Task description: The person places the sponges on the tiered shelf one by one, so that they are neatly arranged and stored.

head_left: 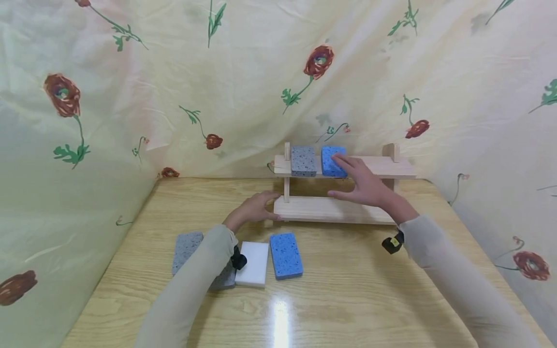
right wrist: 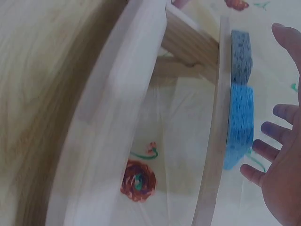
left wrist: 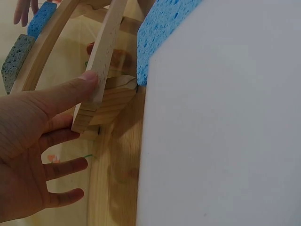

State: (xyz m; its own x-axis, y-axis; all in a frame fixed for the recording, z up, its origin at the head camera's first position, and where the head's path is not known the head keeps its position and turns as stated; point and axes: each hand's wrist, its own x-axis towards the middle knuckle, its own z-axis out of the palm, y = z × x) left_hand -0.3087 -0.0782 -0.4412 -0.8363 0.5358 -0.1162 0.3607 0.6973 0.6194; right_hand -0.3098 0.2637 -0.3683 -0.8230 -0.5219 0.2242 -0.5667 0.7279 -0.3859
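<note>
A two-tier wooden shelf (head_left: 335, 209) stands at the back of the table. My left hand (head_left: 256, 209) holds the left end of its lower board (left wrist: 104, 56), thumb on one face and index finger at the other side; the remaining fingers are spread. On the upper board (head_left: 378, 166) sit a grey speckled sponge (head_left: 303, 161) and, to its right, a blue sponge (head_left: 329, 162). My right hand (head_left: 364, 184) hovers in front of that blue sponge, its fingers spread and holding nothing. In the right wrist view its fingertips (right wrist: 263, 127) show a small gap from the blue sponge (right wrist: 241, 122).
On the table (head_left: 348, 299) in front of the shelf lie a second blue sponge (head_left: 286, 256), a white block-shaped sponge (head_left: 253, 264) and grey sponges (head_left: 187, 246), partly hidden under my left sleeve. A flower-patterned cloth (head_left: 261, 87) hangs behind and at both sides.
</note>
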